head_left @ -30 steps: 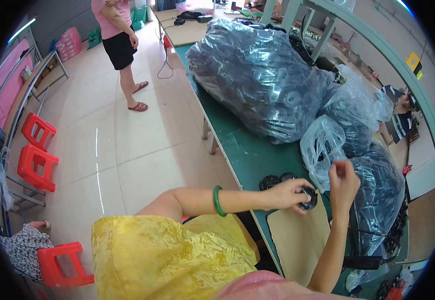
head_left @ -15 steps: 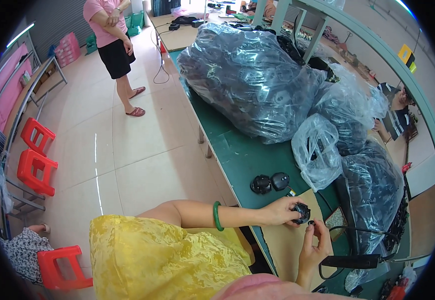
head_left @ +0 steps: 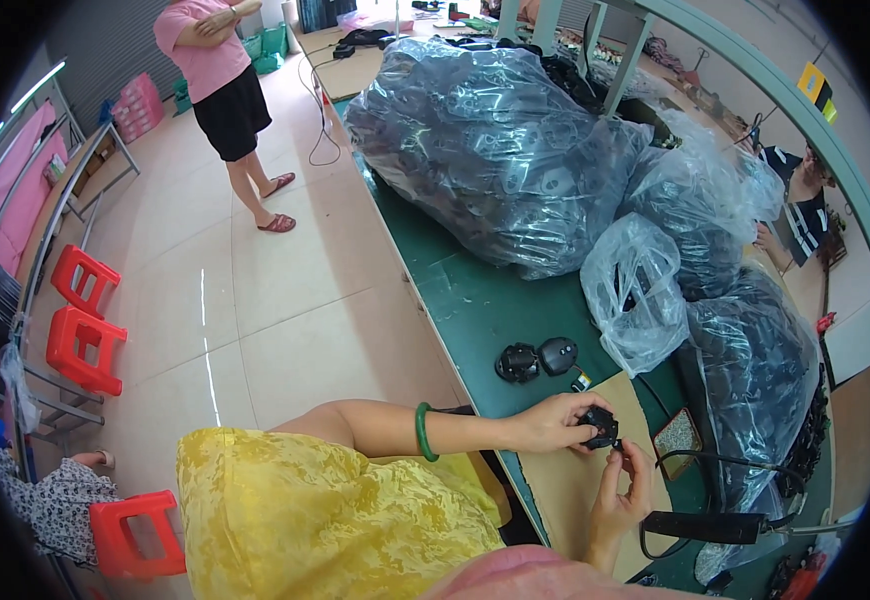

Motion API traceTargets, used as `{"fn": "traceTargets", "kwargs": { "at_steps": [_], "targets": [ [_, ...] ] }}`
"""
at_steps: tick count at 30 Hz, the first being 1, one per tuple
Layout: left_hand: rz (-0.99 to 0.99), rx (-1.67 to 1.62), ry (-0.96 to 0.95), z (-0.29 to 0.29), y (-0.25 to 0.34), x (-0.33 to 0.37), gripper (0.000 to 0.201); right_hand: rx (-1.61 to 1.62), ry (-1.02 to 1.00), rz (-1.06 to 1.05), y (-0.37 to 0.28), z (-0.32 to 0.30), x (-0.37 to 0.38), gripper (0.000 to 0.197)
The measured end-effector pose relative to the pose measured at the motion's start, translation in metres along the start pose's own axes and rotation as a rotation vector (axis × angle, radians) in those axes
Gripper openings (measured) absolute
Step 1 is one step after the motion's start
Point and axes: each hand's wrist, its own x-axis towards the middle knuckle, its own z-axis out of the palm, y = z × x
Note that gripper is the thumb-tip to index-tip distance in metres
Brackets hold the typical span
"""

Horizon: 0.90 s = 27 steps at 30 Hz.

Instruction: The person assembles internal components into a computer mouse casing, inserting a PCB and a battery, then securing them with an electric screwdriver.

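Observation:
My left hand [head_left: 561,424], with a green bangle on its wrist, is closed around a black plastic housing [head_left: 600,427] above a brown cardboard sheet [head_left: 595,485]. My right hand [head_left: 627,480] pinches a tiny black piece [head_left: 617,444] right at the housing's near edge. Whether the two touch, I cannot tell. Beyond my left hand, on the green tabletop, lie an open black shell [head_left: 517,363] and a rounded black cover [head_left: 558,355], side by side.
Large clear bags of dark parts [head_left: 505,150] crowd the table's far side. A black-handled tool on a cable [head_left: 705,525] lies right of my right hand, near a small speckled pad [head_left: 677,438]. Red stools [head_left: 135,535] stand left; other people are nearby.
My left hand has turned the housing a little, and my right hand has shifted slightly left with the small piece. The standing person in pink has folded their arms.

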Motion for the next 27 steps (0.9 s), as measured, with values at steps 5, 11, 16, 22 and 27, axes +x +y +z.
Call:
{"fn": "traceTargets", "kwargs": {
  "at_steps": [5, 11, 16, 22, 27],
  "targets": [
    [-0.006, 0.046, 0.010, 0.0013, 0.0017, -0.0010, 0.036, 0.009, 0.012, -0.007, 0.0053, 0.0000, -0.0016, 0.018],
    [0.015, 0.057, 0.010, 0.0012, -0.0051, 0.0003, 0.037, -0.037, 0.029, -0.098, -0.0006, -0.0009, 0.0010, 0.015],
    [0.070, 0.078, 0.021, 0.0021, -0.0048, 0.0019, 0.036, -0.045, 0.012, -0.106, 0.0023, 0.0011, 0.0001, 0.015],
    [0.097, 0.124, 0.023, 0.0028, -0.0026, -0.0002, 0.033, -0.045, 0.010, -0.111, 0.0008, 0.0022, 0.0010, 0.016],
    [0.099, 0.169, 0.041, 0.0078, -0.0064, -0.0048, 0.032, -0.078, -0.003, -0.114, -0.0022, -0.0024, -0.0052, 0.017]
  ]
}}
